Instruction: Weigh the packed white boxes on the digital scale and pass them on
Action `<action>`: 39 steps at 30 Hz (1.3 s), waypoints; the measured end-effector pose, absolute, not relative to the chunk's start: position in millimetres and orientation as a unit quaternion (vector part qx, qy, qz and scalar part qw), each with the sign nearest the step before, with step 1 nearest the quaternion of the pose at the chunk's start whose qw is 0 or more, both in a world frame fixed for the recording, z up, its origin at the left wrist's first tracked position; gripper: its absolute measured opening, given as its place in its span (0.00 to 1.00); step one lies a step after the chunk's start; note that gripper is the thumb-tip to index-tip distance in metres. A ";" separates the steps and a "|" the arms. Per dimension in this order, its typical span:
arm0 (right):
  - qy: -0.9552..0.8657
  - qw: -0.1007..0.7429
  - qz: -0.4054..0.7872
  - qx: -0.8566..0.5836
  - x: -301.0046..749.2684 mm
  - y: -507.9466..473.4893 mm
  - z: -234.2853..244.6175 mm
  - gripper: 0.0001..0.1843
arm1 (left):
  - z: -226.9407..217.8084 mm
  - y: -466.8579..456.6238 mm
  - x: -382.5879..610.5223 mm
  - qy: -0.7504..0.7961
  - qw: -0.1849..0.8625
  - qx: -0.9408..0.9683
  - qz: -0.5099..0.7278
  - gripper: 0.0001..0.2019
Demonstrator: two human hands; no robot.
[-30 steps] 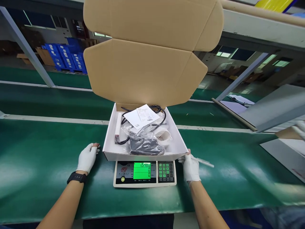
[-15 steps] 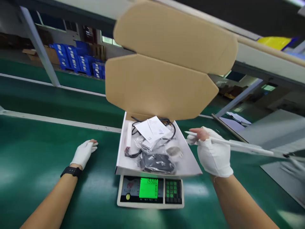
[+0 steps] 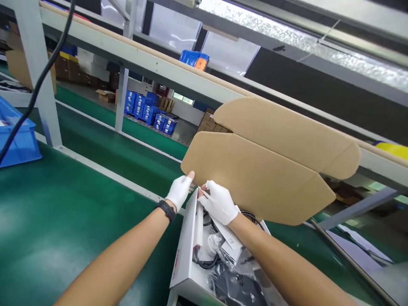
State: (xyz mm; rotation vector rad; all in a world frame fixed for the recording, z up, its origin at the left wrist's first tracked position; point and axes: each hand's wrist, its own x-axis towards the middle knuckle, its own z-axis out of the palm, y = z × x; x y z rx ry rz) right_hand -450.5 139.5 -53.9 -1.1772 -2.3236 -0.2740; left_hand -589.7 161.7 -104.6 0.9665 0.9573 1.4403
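Observation:
An open cardboard box (image 3: 183,255), white outside with a brown inner lid (image 3: 255,170), stands before me with its lid raised. At its back left corner, my left hand (image 3: 180,191), gloved with bare fingertips, has its thumb on the lid's lower edge and its fingers partly hidden. Close beside it, my right hand (image 3: 219,202) is closed on a slim white pen (image 3: 204,192), its tip at that same corner. Inside the box lie white papers (image 3: 232,244), black cable (image 3: 207,264), a white tube (image 3: 198,225) and a dark device in clear plastic (image 3: 236,287).
A blue bin (image 3: 19,140) sits at the far left on the green bench (image 3: 79,216). A black cable (image 3: 47,68) hangs in front of it. A shelf rail (image 3: 143,57) crosses behind the lid. Papers (image 3: 363,246) lie at the right.
My left hand has moved from the bench to the box's back left corner. My right hand has carried the pen across from the right side to that corner. The view has shifted.

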 end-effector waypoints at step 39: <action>-0.785 0.416 0.109 -0.447 -439.6 129.0 -18.2 0.13 | -109.4 156.9 -600.3 0.415 0.521 0.486 0.566 0.30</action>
